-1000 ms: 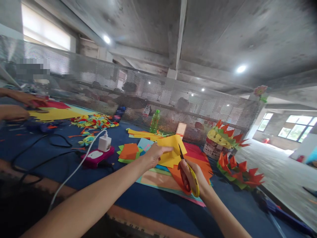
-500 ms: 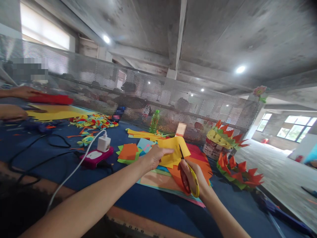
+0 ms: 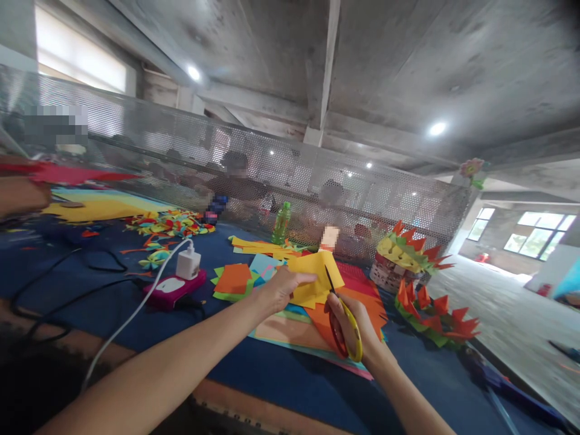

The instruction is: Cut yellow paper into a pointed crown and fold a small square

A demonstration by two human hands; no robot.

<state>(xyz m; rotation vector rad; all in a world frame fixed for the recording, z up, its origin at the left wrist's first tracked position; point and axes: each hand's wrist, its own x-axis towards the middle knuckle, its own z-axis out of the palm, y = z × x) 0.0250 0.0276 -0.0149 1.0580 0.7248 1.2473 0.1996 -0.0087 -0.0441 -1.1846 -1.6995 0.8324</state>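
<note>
My left hand point(image 3: 284, 287) pinches a yellow sheet of paper point(image 3: 312, 269), its thumb lying across the top. In my right hand point(image 3: 354, 314) is a pair of scissors point(image 3: 354, 338) with yellow and red handles. The dark blade reaches up over the right part of the yellow sheet, which it touches or cuts into. Underneath lie orange paper point(image 3: 324, 320) with a cut right edge and a stack of pastel sheets point(image 3: 285, 331). Orange and green paper squares point(image 3: 233, 279) sit left of my left hand.
A green bottle point(image 3: 281, 223) stands by the perforated screen point(image 3: 181, 151). Folded-paper crowns point(image 3: 435, 317) lie right. A charger point(image 3: 188, 263) sits on a magenta power strip point(image 3: 174, 291) with cables. Paper scraps point(image 3: 172, 223) heap left, near a co-worker's hand point(image 3: 22, 196) and red paper point(image 3: 67, 173).
My hands, the yellow sheet and the scissors look nearly unchanged. At the far left, the co-worker's hands and red paper have shifted, and the red paper is now blurred.
</note>
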